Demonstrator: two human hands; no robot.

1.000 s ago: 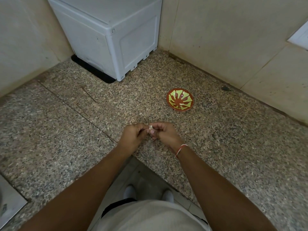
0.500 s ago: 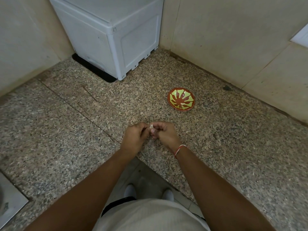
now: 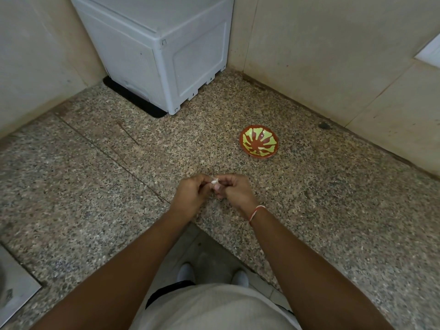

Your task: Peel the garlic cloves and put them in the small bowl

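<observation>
A small pale garlic clove (image 3: 215, 181) with a bit of papery skin sticks out between my two hands, just above the granite counter. My left hand (image 3: 193, 197) pinches it from the left and my right hand (image 3: 234, 192) pinches it from the right, fingers curled. Most of the clove is hidden by my fingertips. The small bowl (image 3: 259, 142), red-brown with a yellow-green pattern, stands on the counter beyond and to the right of my hands; I see nothing in it.
A white box-shaped appliance (image 3: 164, 53) fills the back corner on the speckled counter (image 3: 95, 186). Tiled walls close the back and right. A steel sink edge (image 3: 14, 287) shows at lower left. The counter's inner corner lies just below my wrists.
My hands have stayed together on the clove with only small finger movements. The view has shifted slightly.
</observation>
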